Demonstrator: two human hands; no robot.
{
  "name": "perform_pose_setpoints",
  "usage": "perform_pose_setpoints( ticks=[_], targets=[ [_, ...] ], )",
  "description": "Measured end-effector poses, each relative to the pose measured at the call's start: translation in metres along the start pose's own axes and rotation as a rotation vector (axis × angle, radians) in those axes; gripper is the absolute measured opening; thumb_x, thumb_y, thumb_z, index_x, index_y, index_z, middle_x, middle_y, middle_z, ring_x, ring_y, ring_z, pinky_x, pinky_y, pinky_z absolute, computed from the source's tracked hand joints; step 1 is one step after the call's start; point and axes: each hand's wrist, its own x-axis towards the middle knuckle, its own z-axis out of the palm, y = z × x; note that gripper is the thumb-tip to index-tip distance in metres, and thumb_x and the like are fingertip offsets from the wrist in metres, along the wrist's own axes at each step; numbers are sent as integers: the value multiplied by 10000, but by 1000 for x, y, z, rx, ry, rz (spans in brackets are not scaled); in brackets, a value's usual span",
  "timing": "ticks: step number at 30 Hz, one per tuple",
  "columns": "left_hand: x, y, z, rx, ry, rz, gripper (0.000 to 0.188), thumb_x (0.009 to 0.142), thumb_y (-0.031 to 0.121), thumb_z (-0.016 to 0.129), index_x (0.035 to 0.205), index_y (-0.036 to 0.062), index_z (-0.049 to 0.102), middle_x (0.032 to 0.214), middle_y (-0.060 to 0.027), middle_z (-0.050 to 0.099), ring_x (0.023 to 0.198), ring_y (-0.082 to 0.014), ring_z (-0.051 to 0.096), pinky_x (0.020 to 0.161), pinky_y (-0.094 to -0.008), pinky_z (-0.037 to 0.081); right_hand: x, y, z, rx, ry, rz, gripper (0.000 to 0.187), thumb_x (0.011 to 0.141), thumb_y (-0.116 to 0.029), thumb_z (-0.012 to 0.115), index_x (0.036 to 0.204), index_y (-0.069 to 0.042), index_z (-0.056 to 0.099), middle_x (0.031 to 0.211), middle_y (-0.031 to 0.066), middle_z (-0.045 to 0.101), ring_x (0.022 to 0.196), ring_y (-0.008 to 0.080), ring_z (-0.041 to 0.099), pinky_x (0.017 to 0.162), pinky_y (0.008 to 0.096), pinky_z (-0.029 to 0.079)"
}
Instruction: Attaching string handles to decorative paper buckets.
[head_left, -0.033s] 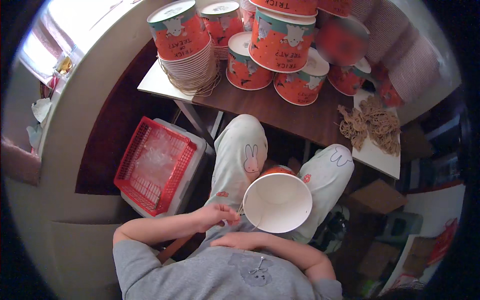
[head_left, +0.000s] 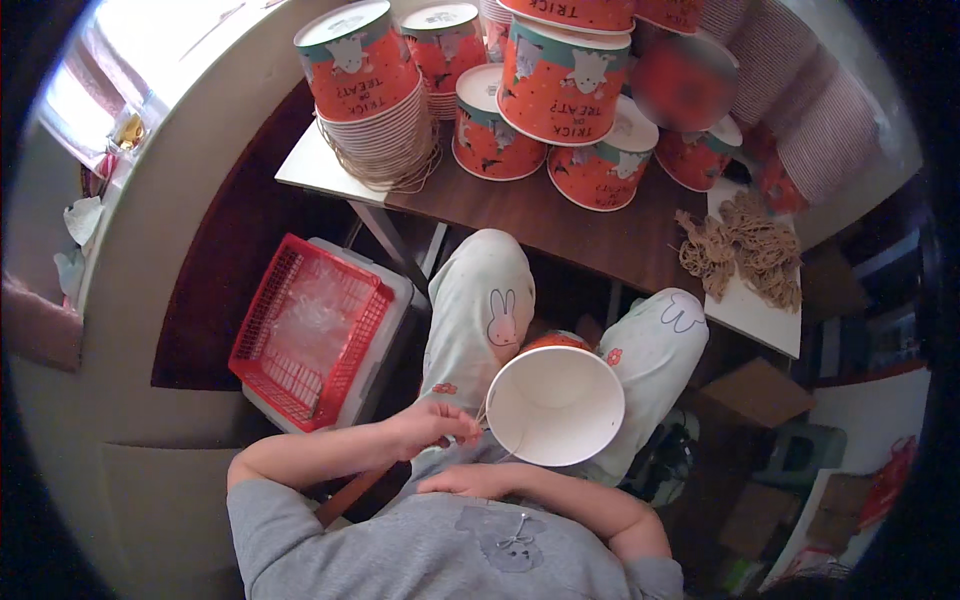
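A paper bucket (head_left: 556, 406), white inside with an orange printed outside, stands mouth up between my thighs. Beside its left rim, my left hand (head_left: 436, 426) pinches a thin light cord (head_left: 482, 412). A bit of the cord also shows at the bucket's near-left rim. Low against my grey shirt lies my right hand (head_left: 468, 481), just below the bucket. Its fingertips are hard to make out, and I cannot tell whether they hold anything.
Ahead, a brown table (head_left: 610, 235) carries stacked orange buckets (head_left: 560, 80). Bundles of tan cord (head_left: 745, 250) lie at its right end. More cord loops hang round the left stack. A red basket (head_left: 345, 390) with clear plastic sits on a white bin at my left.
My left hand has shifted very slightly beside the bucket, still pinching the cord. The bucket stays where it was.
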Motion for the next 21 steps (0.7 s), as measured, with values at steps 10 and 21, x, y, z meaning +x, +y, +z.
perform_pose_setpoints(
  ticks=[10, 21],
  targets=[
    [15, 42, -10, 176, 22, 79, 144, 789, 234, 604, 789, 102, 661, 723, 38, 626, 665, -39, 517, 595, -212, 350, 46, -6, 3, 501, -214, -69, 137, 777, -176, 453, 742, -46, 425, 718, -29, 420, 696, 66, 398, 627, 224, 332],
    [27, 45, -20, 335, -83, -95, 131, 755, 191, 611, 800, 82, 668, 700, 12, 625, 641, -54, 543, 547, -208, 362, 82, 5, 14, 480, -293, -160, 136, 712, -152, 505, 747, -20, 501, 722, -15, 491, 702, 93, 454, 619, 257, 378]
  ],
)
